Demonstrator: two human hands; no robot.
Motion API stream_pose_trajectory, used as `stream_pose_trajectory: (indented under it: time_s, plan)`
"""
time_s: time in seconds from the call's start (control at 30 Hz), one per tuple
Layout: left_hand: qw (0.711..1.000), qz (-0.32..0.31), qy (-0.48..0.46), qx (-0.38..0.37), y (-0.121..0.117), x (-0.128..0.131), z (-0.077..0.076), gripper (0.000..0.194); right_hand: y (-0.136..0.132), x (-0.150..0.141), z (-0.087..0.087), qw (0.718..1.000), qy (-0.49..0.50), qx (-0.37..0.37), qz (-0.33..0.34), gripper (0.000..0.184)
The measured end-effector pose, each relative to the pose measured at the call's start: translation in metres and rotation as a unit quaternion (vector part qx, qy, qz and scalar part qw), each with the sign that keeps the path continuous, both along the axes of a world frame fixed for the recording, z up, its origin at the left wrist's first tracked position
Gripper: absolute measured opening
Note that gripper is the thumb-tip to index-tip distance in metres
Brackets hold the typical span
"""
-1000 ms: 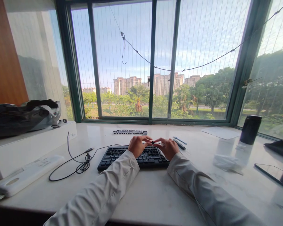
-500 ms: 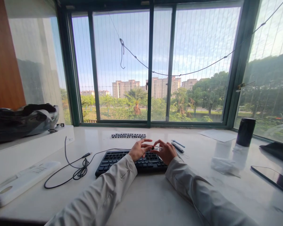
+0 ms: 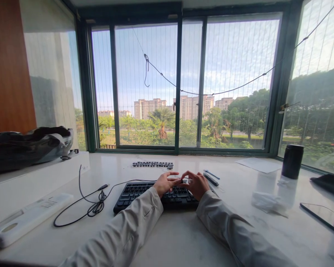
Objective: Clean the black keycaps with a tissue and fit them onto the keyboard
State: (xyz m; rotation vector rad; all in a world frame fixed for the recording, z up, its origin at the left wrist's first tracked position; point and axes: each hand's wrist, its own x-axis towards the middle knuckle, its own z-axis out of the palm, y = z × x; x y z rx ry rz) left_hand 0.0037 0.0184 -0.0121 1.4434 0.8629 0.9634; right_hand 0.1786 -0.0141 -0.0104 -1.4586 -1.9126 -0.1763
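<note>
Over a black keyboard (image 3: 128,195) my two hands meet at the fingertips. My left hand (image 3: 164,184) is closed in a pinch, its index finger stretched to the right. Thumb and forefinger of my right hand (image 3: 198,184) pinch from the other side. Between them is a small black piece, apparently a keycap (image 3: 182,181), mostly covered by the fingers. The keyboard's middle and right part lie partly hidden beneath my hands and sleeves. Beyond it, rows of loose black keycaps (image 3: 153,164) lie on the white tabletop (image 3: 180,237).
A coiled black cable (image 3: 96,208) and a white power strip (image 3: 30,218) lie to the left. Pen-like tools (image 3: 210,179) rest right of my hands. Farther right are a clear plastic bag (image 3: 268,203), paper (image 3: 258,165), a black cylinder (image 3: 292,161) and a dark tablet-like device (image 3: 324,218).
The whole view has shifted slightly, so everything sits a little lower. Both hands keep together over the keyboard, with the fingers slightly readjusted around the small black piece.
</note>
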Motion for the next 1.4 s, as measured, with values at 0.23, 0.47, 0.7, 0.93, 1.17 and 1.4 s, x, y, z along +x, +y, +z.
stream_pose_trajectory:
  time_s: [0.23,0.47,0.7,0.93,1.17,1.4]
  plan:
    - [0.99,0.015,0.122,0.063,0.003,-0.009,0.009,0.052,0.006,0.002,-0.004,0.999,-0.018,-0.011,0.036,0.027]
    - [0.965,0.005,0.231,0.121,0.0,-0.017,0.018,0.043,0.006,0.002,-0.006,0.994,-0.081,-0.041,0.062,0.025]
    - [0.919,0.022,0.325,0.221,0.0,-0.02,0.018,0.026,0.008,-0.002,-0.009,0.993,-0.079,-0.075,0.052,0.028]
    - [0.897,0.005,0.356,0.262,0.001,-0.026,0.016,0.023,0.012,-0.005,-0.017,0.986,-0.005,-0.134,0.096,0.03]
    - [0.879,0.03,0.4,0.258,0.003,-0.029,0.013,0.023,0.015,-0.006,-0.02,0.984,0.024,-0.142,0.101,0.029]
    - [0.872,0.012,0.415,0.26,0.007,-0.028,0.01,0.028,0.017,-0.005,-0.019,0.98,0.03,-0.16,0.118,0.031]
